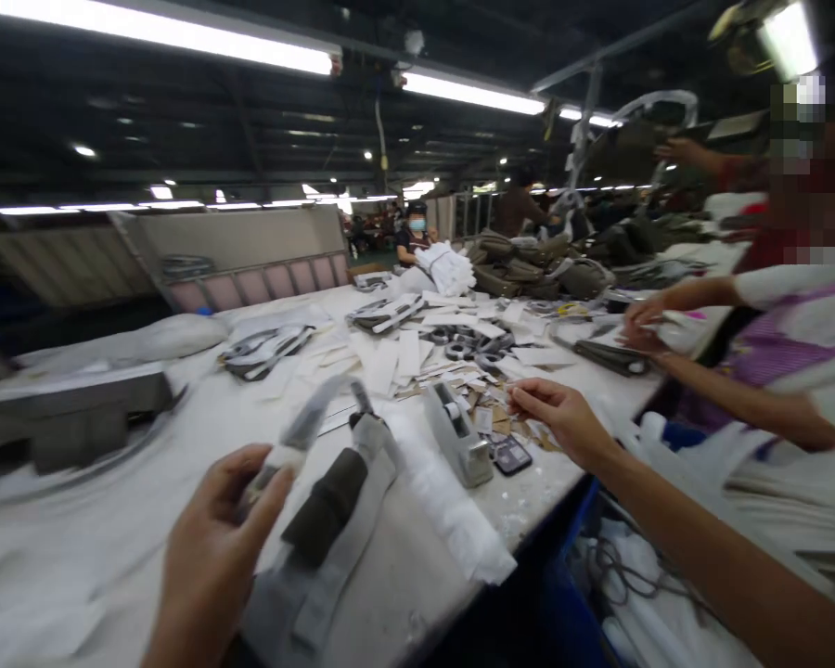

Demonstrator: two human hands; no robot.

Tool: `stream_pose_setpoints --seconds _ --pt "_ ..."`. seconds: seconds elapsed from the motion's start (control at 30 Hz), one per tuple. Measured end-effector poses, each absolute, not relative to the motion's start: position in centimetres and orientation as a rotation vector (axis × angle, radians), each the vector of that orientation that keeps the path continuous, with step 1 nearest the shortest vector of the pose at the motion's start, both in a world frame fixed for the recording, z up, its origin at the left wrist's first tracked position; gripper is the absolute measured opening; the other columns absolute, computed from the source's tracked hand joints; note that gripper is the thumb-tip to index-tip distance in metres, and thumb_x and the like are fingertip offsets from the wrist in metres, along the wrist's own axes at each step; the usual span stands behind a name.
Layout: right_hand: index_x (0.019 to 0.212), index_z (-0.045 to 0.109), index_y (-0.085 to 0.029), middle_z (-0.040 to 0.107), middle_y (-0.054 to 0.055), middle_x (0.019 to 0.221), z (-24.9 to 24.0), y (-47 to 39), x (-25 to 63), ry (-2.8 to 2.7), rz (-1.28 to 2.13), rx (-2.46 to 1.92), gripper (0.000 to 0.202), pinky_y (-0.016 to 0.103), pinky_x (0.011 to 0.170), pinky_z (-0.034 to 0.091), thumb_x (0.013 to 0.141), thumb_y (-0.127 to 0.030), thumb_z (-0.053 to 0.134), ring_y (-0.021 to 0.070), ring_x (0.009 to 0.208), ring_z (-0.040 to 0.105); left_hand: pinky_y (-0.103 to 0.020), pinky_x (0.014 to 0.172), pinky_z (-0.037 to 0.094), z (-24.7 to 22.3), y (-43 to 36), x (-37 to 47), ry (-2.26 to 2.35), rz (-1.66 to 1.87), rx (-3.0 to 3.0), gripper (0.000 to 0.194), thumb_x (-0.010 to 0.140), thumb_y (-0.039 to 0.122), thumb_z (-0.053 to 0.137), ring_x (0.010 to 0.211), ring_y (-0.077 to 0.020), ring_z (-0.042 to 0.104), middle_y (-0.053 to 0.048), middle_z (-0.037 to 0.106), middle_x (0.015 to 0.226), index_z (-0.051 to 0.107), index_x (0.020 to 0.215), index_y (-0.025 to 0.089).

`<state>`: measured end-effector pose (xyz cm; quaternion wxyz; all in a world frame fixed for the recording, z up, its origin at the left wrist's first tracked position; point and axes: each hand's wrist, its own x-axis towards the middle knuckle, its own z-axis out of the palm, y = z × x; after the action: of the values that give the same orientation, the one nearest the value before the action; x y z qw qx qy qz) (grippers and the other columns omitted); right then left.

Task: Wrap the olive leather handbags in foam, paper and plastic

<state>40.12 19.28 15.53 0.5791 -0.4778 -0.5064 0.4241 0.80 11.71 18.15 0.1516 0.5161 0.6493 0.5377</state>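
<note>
My left hand [223, 529] is closed on a wrapped strap [306, 422], thumb and fingers around its lower end. The strap arches up and joins a dark olive bag [327, 506] with pale wrapping, which lies on the white table. To the right, my right hand [560, 417] hangs over the table edge area with its fingertips pinched together; what they hold, if anything, is too small to tell. Between the hands stand a grey tape dispenser [459, 436] and a roll of white wrapping [445, 501]. A dark phone-like object [511, 455] lies beside the dispenser.
Paper tags [491, 417] and white cards litter the table's middle, with grey rings [473, 343] behind. Dark bags [76, 417] lie left and pile up at the back. A co-worker's hands [644, 325] work at the right. A blue bin [577, 557] stands below the table edge.
</note>
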Motion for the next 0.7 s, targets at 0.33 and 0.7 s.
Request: stream_pose_setpoints --seconds 0.33,0.7 --pt "0.101 0.073 -0.021 0.072 0.006 0.091 23.6 17.3 21.2 -1.822 1.536 -0.288 0.020 0.026 0.067 0.054 0.087 -0.035 0.070 0.0161 0.075 0.069 -0.027 0.081 0.048 18.3 11.0 2.0 1.449 1.664 1.469 0.030 0.080 0.034 0.071 0.087 -0.0159 0.062 -0.001 0.066 0.095 0.059 0.105 0.021" --pt "0.089 0.073 -0.017 0.071 0.005 0.082 23.0 16.7 19.3 -1.997 1.501 -0.676 0.026 0.024 0.064 0.048 0.092 -0.041 0.063 0.0128 0.071 0.064 -0.028 0.085 0.047 17.7 10.5 2.0 1.512 1.685 1.478 0.066 0.073 0.027 0.077 0.094 -0.0163 0.064 0.004 0.067 0.100 0.045 0.131 0.034"
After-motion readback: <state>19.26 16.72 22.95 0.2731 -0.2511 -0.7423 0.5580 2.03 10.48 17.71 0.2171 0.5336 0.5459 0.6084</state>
